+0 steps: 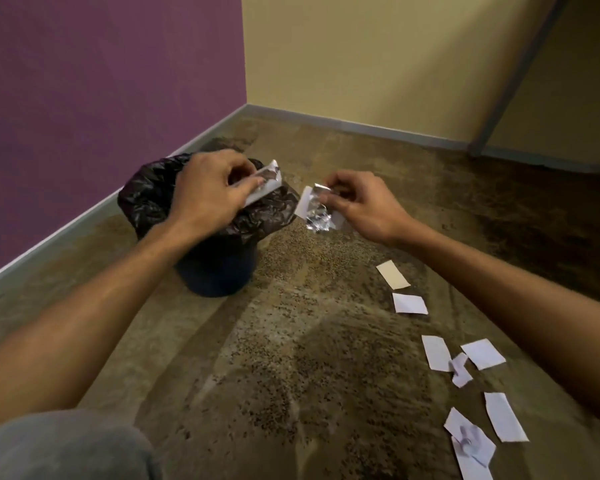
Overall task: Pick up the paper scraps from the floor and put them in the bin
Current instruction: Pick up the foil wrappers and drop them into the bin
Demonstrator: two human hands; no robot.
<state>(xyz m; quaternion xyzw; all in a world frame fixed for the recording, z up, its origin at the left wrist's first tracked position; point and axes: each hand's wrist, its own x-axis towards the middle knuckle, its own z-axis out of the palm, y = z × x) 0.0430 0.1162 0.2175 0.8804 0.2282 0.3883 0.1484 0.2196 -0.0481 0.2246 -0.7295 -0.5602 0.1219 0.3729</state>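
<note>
A dark bin [215,271] lined with a black plastic bag [146,199] stands on the floor near the purple wall. Over its mouth, my left hand [208,192] grips a white paper scrap [267,185] with dark print. Just right of the bin's rim, my right hand [364,206] pinches another printed scrap [317,211], which hangs above the floor. Several white paper scraps lie on the floor at the right, among them one [392,275], another [410,303] and a third [505,416] nearer to me.
The speckled brown floor [309,341] meets a purple wall [101,81] on the left and a yellow wall [378,64] behind. A grey slanted pole [513,84] leans at the back right. My grey-clad knee [66,448] fills the lower left corner.
</note>
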